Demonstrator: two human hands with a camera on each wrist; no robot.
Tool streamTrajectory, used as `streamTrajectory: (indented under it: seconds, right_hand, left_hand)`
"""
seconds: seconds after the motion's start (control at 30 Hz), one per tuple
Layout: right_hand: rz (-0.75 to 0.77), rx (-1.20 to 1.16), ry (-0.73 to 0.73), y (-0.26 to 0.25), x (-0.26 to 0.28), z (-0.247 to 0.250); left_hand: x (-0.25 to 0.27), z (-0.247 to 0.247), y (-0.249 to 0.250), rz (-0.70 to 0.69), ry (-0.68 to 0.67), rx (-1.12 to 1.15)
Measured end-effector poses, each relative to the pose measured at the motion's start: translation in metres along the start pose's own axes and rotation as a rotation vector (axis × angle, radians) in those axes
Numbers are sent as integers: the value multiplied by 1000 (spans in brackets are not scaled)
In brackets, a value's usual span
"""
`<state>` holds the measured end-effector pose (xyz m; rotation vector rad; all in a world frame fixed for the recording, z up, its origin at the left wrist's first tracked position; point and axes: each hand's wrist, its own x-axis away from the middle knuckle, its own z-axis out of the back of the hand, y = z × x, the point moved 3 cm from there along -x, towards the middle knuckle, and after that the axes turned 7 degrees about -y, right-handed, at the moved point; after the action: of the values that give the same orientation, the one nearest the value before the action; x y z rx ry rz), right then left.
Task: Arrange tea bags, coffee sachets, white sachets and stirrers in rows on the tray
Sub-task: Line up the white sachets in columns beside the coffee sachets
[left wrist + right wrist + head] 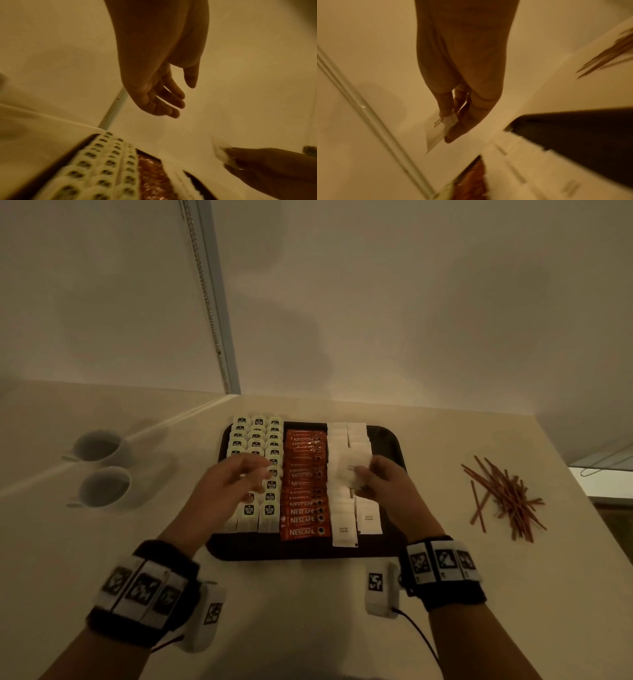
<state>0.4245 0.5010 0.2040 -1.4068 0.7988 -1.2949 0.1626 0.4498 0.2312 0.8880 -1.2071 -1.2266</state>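
Observation:
A dark tray (390, 440) holds three rows of tea bags (255, 436), a row of orange coffee sachets (303, 511) and two rows of white sachets (344, 530). My right hand (371, 479) hovers over the white rows and pinches a white sachet (351, 470), which in the right wrist view (436, 133) sits between thumb and fingers (445, 106). My left hand (239, 477) hovers over the tea bags, its fingers (173, 102) loose and empty. Stirrers (503, 494) lie in a loose pile on the counter right of the tray.
Two white cups (99, 446) (104, 486) stand on the counter left of the tray. A wall rises just behind the tray, with a corner strip (212, 302) at the left. The counter's right edge (582, 487) lies beyond the stirrers.

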Motion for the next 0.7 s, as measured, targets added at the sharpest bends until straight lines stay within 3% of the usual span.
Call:
streamTrajectory:
  seconds: [0.13, 0.3, 0.47, 0.7]
  right_hand:
    - [-149, 417, 159, 52, 4, 47]
    - [-338, 668, 55, 102, 10, 53]
    - [-332, 742, 74, 113, 8, 49]
    - [-297, 745, 192, 118, 6, 47]
  left_hand:
    - [39, 33, -44, 104, 59, 14]
    - [84, 63, -98, 273, 176, 55]
    - [109, 80, -134, 380, 241, 93]
    - [121, 88, -140, 438, 221, 118]
